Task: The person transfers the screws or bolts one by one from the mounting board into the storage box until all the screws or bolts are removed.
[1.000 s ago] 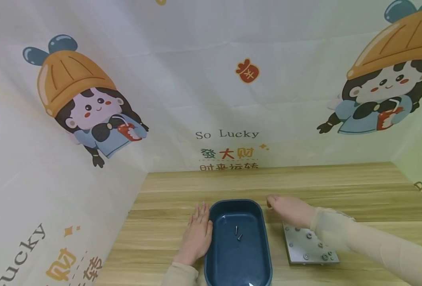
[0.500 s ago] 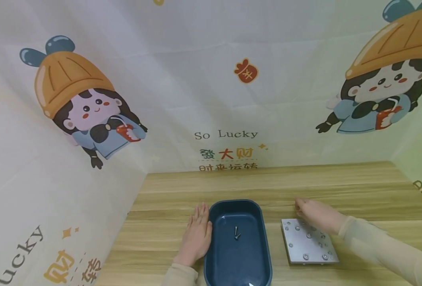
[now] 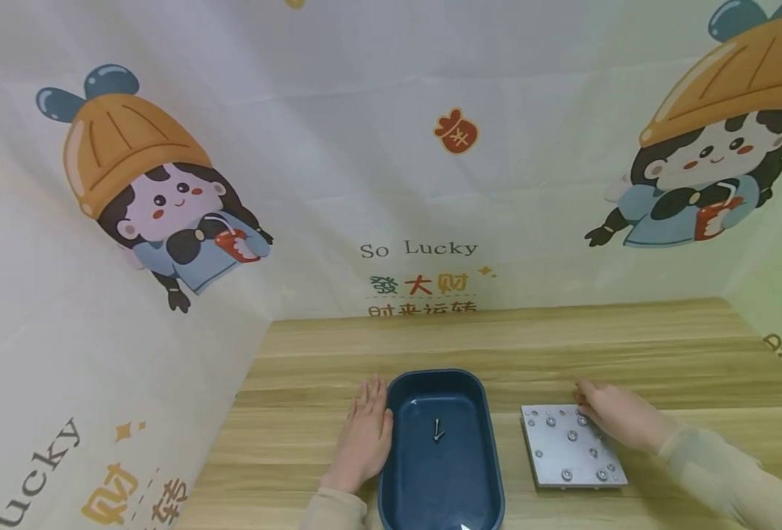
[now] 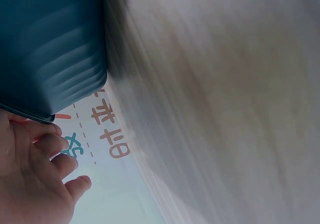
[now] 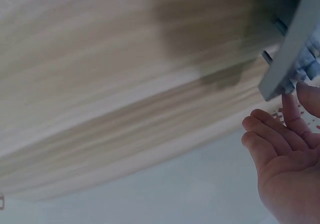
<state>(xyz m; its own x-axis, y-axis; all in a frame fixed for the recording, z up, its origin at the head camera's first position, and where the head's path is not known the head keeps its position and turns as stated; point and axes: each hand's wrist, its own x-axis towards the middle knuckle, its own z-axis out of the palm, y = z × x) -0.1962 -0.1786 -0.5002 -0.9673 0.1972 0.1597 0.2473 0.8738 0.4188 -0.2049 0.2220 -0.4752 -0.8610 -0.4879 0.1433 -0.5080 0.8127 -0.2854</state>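
Observation:
My left hand (image 3: 363, 438) lies with straight fingers along the left rim of a dark blue tray (image 3: 440, 489). Two small screws (image 3: 438, 431) lie inside that tray. To its right, a square silver metal plate (image 3: 553, 460) carries several screws in its holes. My right hand (image 3: 623, 414) is at the plate's far right corner. In the right wrist view, the thumb and forefinger of my right hand (image 5: 287, 156) pinch at a screw (image 5: 287, 87) by the corner of the plate (image 5: 291, 41); screw ends stick out beneath. The fingers partly cover that screw.
All this stands on a wood-grain table (image 3: 338, 346). A white printed cloth (image 3: 537, 184) hangs behind the table and along both sides. A strip of table separates the tray from the plate.
My right hand has moved right, from beside the tray's far right corner to the plate's far right corner. One screw in the tray has shifted against the other. The left hand stays put.

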